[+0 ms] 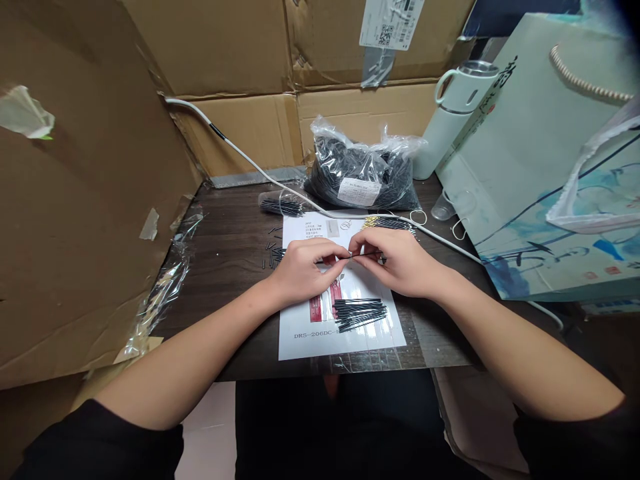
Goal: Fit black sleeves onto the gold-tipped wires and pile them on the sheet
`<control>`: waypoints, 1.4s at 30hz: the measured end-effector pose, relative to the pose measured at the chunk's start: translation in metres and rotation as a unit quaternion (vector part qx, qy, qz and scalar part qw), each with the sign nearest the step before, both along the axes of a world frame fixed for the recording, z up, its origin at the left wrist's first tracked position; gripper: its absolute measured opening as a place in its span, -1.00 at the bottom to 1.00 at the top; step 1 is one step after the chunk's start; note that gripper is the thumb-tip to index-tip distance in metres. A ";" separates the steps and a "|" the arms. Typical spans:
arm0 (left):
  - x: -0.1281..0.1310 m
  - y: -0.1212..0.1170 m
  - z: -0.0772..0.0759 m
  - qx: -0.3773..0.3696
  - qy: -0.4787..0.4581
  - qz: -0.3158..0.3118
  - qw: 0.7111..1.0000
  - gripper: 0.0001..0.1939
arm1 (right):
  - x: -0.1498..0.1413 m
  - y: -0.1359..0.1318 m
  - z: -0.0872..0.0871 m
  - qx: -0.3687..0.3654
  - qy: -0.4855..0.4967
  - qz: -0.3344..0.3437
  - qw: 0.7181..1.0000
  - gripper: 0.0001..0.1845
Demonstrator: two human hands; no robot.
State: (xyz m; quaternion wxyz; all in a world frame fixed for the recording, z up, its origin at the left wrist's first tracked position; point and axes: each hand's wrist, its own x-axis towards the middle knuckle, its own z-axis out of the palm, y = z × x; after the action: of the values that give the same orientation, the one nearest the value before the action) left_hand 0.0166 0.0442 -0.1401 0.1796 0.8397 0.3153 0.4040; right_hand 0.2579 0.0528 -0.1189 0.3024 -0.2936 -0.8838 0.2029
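My right hand pinches a thin black wire that runs across its fingers toward the left. My left hand is closed in a pinch at the wire's tip, and the fingertips of both hands nearly touch; what sits between the left fingertips is too small to make out. Below the hands, a bundle of thin black wires lies on a printed white sheet. Black wires with gold-coloured ends lie behind my right hand. Short black tube pieces are scattered beside my left hand.
A clear bag of black pieces stands at the back, near a pale bottle. A smaller clear pack lies left of it. A white cable crosses the dark table. Cardboard walls and a paper bag flank it.
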 end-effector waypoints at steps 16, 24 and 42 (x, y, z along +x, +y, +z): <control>0.000 0.000 0.000 0.010 -0.004 -0.004 1.000 -0.91 | -0.001 -0.001 -0.001 -0.002 0.002 -0.001 1.000 -0.91; 0.000 0.000 0.001 0.016 -0.005 -0.005 1.000 -0.90 | 0.000 -0.001 0.001 0.003 0.000 -0.002 1.000 -0.90; -0.001 0.000 0.002 0.026 -0.006 -0.006 1.000 -0.90 | 0.001 0.000 0.003 0.000 0.000 0.001 1.000 -0.89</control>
State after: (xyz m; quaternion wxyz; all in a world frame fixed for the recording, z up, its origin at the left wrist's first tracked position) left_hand 0.0160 0.0441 -0.1384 0.1621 0.8435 0.2986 0.4160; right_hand 0.2594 0.0524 -0.1162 0.3023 -0.2924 -0.8841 0.2038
